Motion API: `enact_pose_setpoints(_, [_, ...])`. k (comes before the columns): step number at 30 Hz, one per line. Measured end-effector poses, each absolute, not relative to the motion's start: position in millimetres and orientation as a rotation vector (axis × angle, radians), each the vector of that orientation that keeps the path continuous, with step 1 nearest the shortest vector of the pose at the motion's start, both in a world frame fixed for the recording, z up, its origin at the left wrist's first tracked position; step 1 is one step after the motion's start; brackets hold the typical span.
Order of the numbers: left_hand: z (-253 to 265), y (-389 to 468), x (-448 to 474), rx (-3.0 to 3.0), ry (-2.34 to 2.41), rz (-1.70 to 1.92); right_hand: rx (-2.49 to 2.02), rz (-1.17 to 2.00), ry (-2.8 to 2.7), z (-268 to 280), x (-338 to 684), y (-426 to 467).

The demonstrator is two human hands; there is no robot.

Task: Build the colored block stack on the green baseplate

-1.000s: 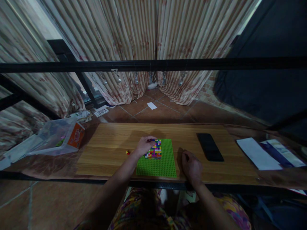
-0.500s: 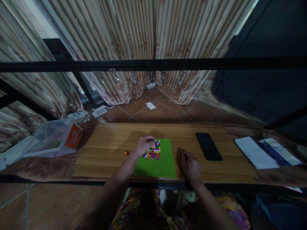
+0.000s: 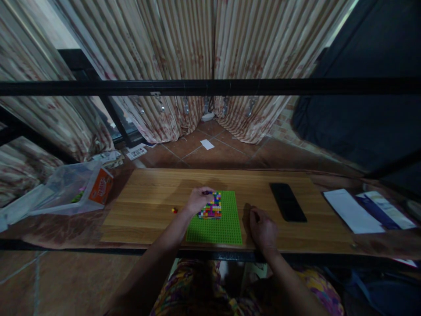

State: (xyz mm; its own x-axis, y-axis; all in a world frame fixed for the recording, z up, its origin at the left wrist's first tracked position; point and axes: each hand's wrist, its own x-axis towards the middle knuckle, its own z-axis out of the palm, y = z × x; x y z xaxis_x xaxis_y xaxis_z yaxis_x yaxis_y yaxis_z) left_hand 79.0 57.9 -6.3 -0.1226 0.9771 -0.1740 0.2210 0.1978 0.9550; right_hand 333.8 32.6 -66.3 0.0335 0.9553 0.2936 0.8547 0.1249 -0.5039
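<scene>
A green studded baseplate (image 3: 230, 230) lies on the table, with a stack of many-coloured toy bricks (image 3: 215, 208) built up on its upper left part. My left hand (image 3: 197, 199) reaches over the stack's far left corner, fingers pinched together. Something small and dark shows at the fingertips, too small to name, and the hand covers part of the stack. To the left, a few loose red and yellow bricks (image 3: 174, 210) sit on the wood. My right hand (image 3: 262, 226) rests on the table right of the baseplate, fingers curled in, with nothing seen in them.
A black phone-like slab (image 3: 288, 202) lies on the wooden table (image 3: 141, 197) to the right. Papers (image 3: 353, 210) are farther right. A clear plastic bin (image 3: 66, 188) with an orange label stands at the left. A black bar (image 3: 210, 87) crosses beyond the table, before the curtains.
The view has shifted very slightly. Both hands and the bricks keep their places relative to one another.
</scene>
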Motion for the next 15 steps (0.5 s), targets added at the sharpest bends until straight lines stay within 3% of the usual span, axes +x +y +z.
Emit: enact_pose_setpoints(15, [-1.7,53.9,79.9,1.191,1.537,1.017,-1.748,0.237,-1.852,-67.2,335.0,33.0])
